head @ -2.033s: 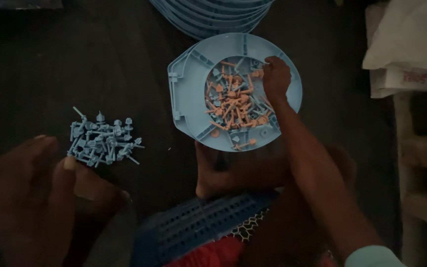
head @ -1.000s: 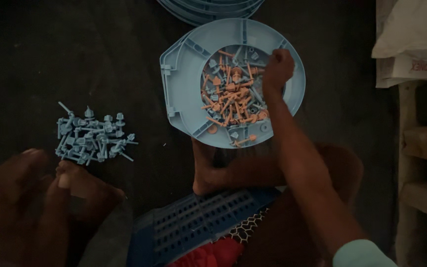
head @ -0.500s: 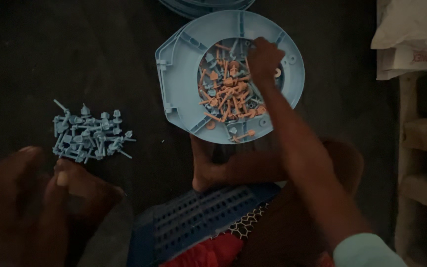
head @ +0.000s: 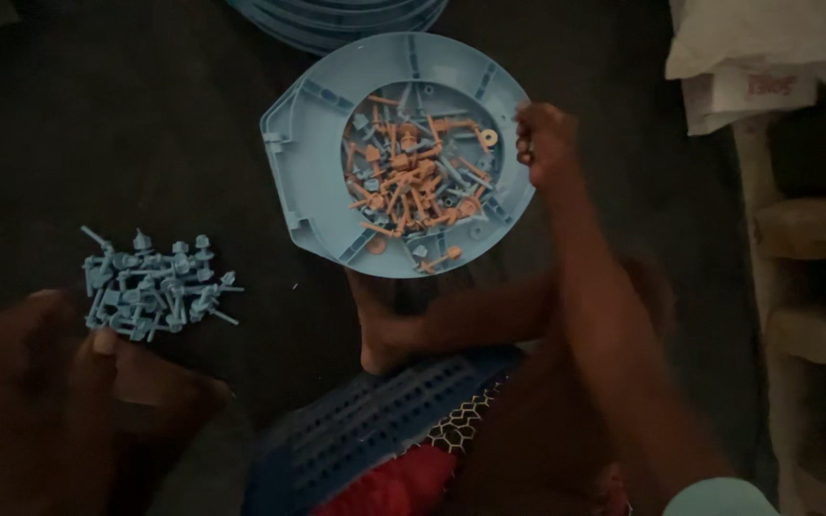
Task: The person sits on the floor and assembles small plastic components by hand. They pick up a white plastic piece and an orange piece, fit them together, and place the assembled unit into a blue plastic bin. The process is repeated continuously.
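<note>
the right hand (head: 547,143) has been drawn back since half a second ago: then it lay over the upper middle of the round blue tray (head: 313,172), in among the parts, and now it is seen at the tray's right rim, its fingers curled in together. from this it is judged that a pick from the tray has just been made, though whether a small part is pinched between the fingers cannot be told; the hand is dim and a little blurred. the view has also shifted slightly, so the tray now sits lower in the picture.

from the left, the left hand (head: 40,401) is found low in the corner, large and out of focus, loosely closed, with the thumb laid across the fingers; it cannot be told whether anything is held in it. just above and beside it, on the dark floor (head: 97,115), a small pile of blue parts (head: 150,285) is spread, near the hand but apart from it.

further right the tray lies flat, its central well filled with a mixed heap of orange and blue parts (head: 413,177). the heap is just left of the right hand, near it but not touched by it. below the tray a bare foot (head: 380,330) is rested on the floor, and under that a dark blue perforated crate (head: 365,420) is seen. at the far right, white sacks (head: 776,48) are stacked.
</note>
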